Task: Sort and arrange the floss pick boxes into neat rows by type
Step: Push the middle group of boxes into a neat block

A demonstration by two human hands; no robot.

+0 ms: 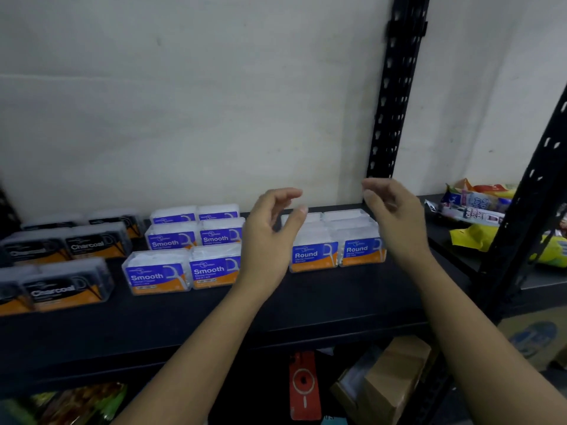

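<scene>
Left hand (270, 228) and right hand (395, 216) raised above the dark shelf (306, 305), fingers loosely curled, released, grasping nothing. Between the two hands, the Round boxes (337, 240) in two neat rows, partly hidden behind the left thumb. Left of the left hand, the Smooth boxes (187, 250) in rows; further left, the Charcoal boxes (67, 256). Right of the right hand, a black post (395, 87) and snack bags (484, 216). Behind, a pale wall (184, 102).
</scene>
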